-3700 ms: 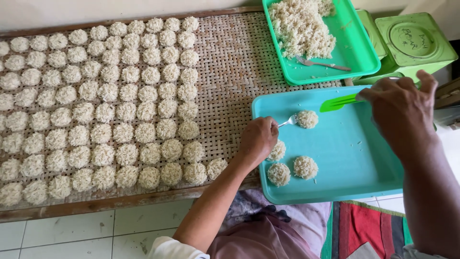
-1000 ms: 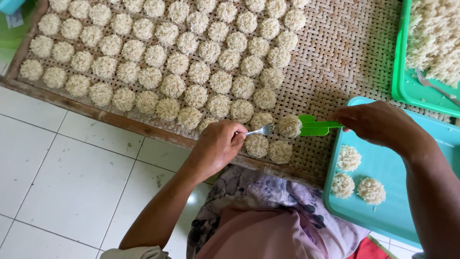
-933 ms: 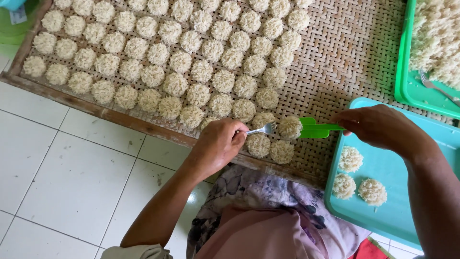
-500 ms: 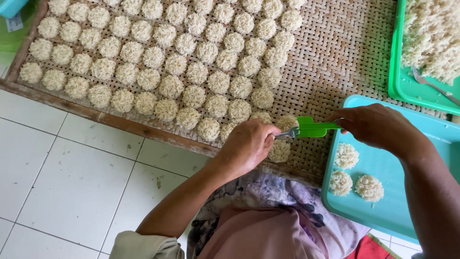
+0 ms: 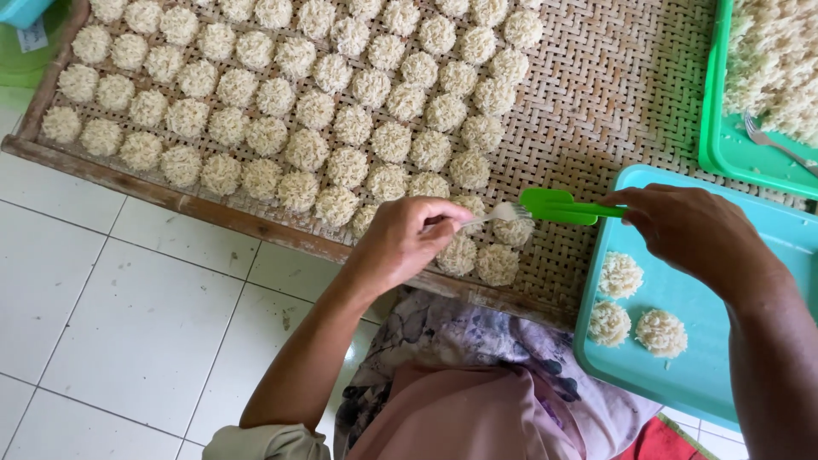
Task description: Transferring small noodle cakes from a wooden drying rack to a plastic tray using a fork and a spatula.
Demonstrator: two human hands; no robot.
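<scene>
Head view: left hand [image 5: 400, 243] grips a fork [image 5: 503, 213], right hand [image 5: 694, 234] a green spatula [image 5: 562, 206], at the mat's [image 5: 613, 94] 5 o'clock; rows of noodle nests [image 5: 349, 166] are laid, three [image 5: 620, 274] wait on the tray [image 5: 741, 375].

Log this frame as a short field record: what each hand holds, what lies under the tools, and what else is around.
left hand: grips a metal fork, tines at a noodle round
right hand: holds a green spatula by its handle, blade over the same round
surface: woven bamboo tray, rows of noodle rounds covering its left part
teal tray: three rounds on it, at right
green tray: loose noodles and a second fork, upper right
floor: white tiles
</scene>
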